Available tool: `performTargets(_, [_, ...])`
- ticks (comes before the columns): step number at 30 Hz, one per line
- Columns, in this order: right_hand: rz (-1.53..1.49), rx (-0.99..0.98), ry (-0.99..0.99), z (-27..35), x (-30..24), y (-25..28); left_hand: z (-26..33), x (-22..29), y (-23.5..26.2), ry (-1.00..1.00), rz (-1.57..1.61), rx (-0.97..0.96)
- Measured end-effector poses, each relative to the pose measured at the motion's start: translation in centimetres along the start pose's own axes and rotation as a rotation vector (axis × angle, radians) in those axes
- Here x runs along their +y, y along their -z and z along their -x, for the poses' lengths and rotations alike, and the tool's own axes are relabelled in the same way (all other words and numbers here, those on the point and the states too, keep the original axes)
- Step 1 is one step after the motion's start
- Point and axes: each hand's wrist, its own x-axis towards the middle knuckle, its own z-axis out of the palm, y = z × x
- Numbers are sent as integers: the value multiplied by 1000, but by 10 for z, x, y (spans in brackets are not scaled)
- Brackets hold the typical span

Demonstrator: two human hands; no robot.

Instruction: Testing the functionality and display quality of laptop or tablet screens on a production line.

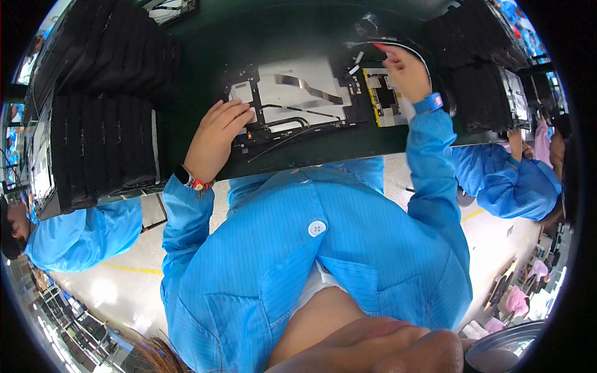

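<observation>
An opened flat electronic device [298, 93] lies on the dark green table [249, 31], showing a silver inner plate, black cables and a yellow-edged circuit board [382, 99]. My left hand [214, 137] lies flat on the device's left edge, fingers stretched out, holding nothing. My right hand [407, 71] reaches over the board at the device's far right corner. Its fingertips are bunched at a thin curved black cable [364, 43]. Whether they grip the cable is not clear. Both sleeves are blue, with a watch on each wrist.
Stacks of black trays [102, 105] stand on the left of the table, and more black trays [472, 56] on the right. A person in a blue coat [87, 233] sits at the left, another person [516, 180] at the right. Pale floor lies below.
</observation>
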Motion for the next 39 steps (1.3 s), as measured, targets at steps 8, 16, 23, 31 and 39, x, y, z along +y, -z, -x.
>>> performTargets(8, [647,-212,64,-36,64,40,-86,81,-27,-560,97,-27])
performTargets(16, [-570,187,-115,21,-4,44,-146,84,-51,-210,-265,-184])
performTargets(23, [-715,-196,-413,71,-82,-11,-78,79,-56,-60,-148,-26])
performTargets(31, [-430,-2,-204,69,-81,-42,-66,75,-65,-59,-149,-11])
performTargets(39, [-389,120,-121,70,-82,-53,-65,76,-65,-61,-157,-15])
